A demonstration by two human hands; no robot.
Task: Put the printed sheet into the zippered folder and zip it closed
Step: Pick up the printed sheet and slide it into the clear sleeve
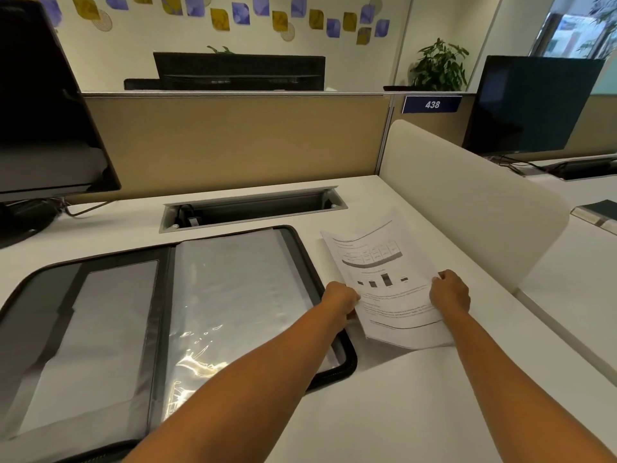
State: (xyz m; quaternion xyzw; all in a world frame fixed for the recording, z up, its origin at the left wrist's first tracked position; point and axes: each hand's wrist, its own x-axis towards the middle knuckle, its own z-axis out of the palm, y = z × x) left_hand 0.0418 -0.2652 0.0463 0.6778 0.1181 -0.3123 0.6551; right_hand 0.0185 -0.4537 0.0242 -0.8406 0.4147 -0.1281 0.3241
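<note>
Left hand (340,300) and right hand (449,292) pinching the printed sheet's (384,282) side edges (bowed between them), open zippered folder (233,295) just left

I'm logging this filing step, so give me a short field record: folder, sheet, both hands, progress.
folder: lies open and unzipped on the desk
sheet: printed side up, just right of the folder, not inside it
left hand: grips the sheet's left edge
right hand: grips the sheet's right edge
progress: sheet not yet inserted, zip not yet closed
</note>
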